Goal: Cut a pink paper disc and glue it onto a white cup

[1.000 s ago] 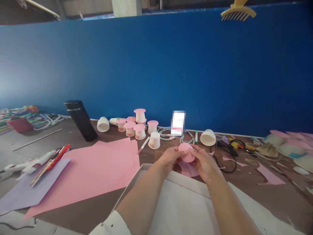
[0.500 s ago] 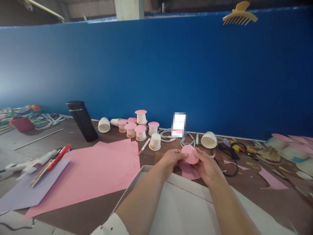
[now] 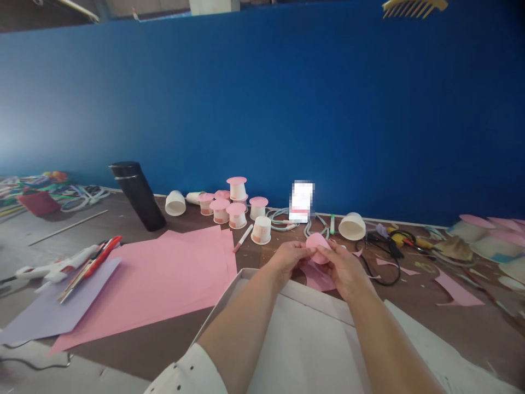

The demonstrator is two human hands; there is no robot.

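Observation:
Both hands pinch a small pink paper disc (image 3: 316, 244) above the far edge of a white tray-like box (image 3: 315, 345). My left hand (image 3: 290, 258) grips its left side, and my right hand (image 3: 342, 268) holds the right with the thumb across its face. Below the hands, a cut pink paper piece (image 3: 316, 278) lies on the table. Left of them stands an upside-down white paper cup (image 3: 261, 230), with a capped marker (image 3: 243, 238) beside it. Several cups topped with pink discs (image 3: 237, 214) are grouped farther back, one stacked on others.
Pink sheets (image 3: 164, 273), a purple sheet (image 3: 61, 312), a red cutter (image 3: 98, 260) and a glue gun (image 3: 57, 268) lie left. A black flask (image 3: 139, 196) stands behind. Cables (image 3: 381, 249) and paper scraps (image 3: 459, 288) lie right, before a blue partition (image 3: 262, 104).
The pink disc has tilted and looks slightly bent, with the right thumb now farther over it. My view has dipped a little; the surrounding things stay in place.

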